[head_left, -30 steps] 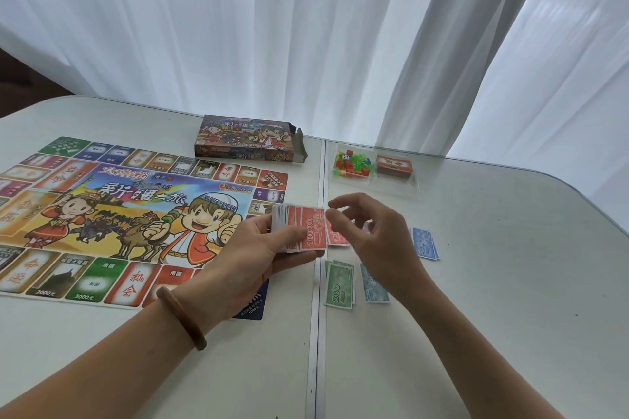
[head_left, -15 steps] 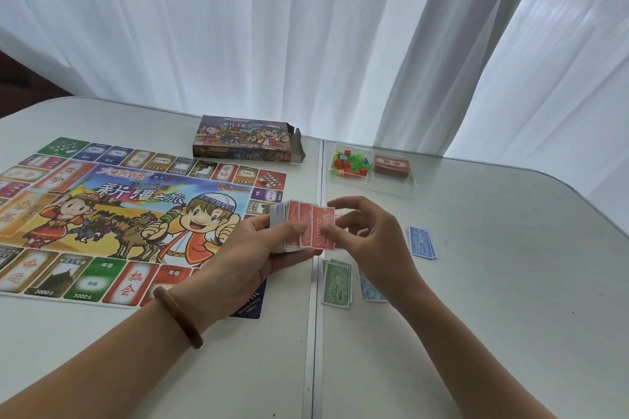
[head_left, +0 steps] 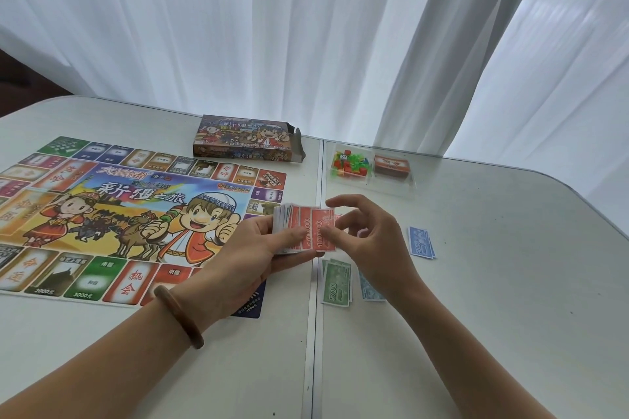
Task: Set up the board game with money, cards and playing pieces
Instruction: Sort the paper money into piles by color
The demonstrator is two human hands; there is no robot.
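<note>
My left hand (head_left: 253,253) grips a fanned stack of play money (head_left: 303,230) above the table's middle seam, red 10000 notes on top. My right hand (head_left: 366,241) pinches the right edge of the top red note with thumb and fingers. The colourful game board (head_left: 112,214) lies flat to the left. On the table lie a green 500 note pile (head_left: 336,282), a light blue note pile (head_left: 369,287) partly under my right wrist, and a darker blue pile (head_left: 421,242). A clear tray (head_left: 371,180) holds plastic playing pieces (head_left: 350,163) and a card deck (head_left: 391,165).
The opened game box (head_left: 246,141) lies behind the board near the curtain. White curtains hang along the table's far edge. A seam (head_left: 315,333) runs down the table between its two halves. A bracelet (head_left: 178,315) sits on my left wrist.
My right hand came back from the table to the stack and now pinches the top red note. The left hand with the stack has stayed nearly still.
</note>
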